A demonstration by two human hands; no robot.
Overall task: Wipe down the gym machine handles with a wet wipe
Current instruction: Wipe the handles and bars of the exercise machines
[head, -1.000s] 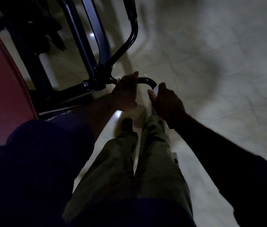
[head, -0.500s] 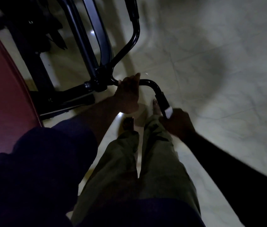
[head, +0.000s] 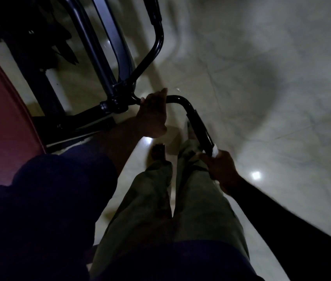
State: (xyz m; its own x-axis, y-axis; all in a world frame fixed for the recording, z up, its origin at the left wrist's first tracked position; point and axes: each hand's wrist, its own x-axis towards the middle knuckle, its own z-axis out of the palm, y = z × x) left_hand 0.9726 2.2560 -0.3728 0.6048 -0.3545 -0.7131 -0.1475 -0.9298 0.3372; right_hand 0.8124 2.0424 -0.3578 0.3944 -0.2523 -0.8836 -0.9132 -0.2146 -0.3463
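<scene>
Dimly lit from above, the black handle of the gym machine bends out from a clamp on the machine frame, runs level for a short way, then turns down toward the person. The left hand is wrapped over the level stretch just beside the clamp, fingers curled round the bar and the thumb tip showing above it. The right hand is closed round the near, lower end of the handle, below the padded black sleeve. The wet wipe sits inside that grasp: only a small white bunch of it shows at the top of the fist, pressed against the bar where the padding ends, and a thin pale scrap peeks out under the wrist. How far the wipe wraps round the bar cannot be told, since the fingers cover it. The two hands are well apart, with the bend of the handle bare between them. Beneath them are olive trousers and a pale tiled floor with a bright glint; a red surface fills the left edge.
</scene>
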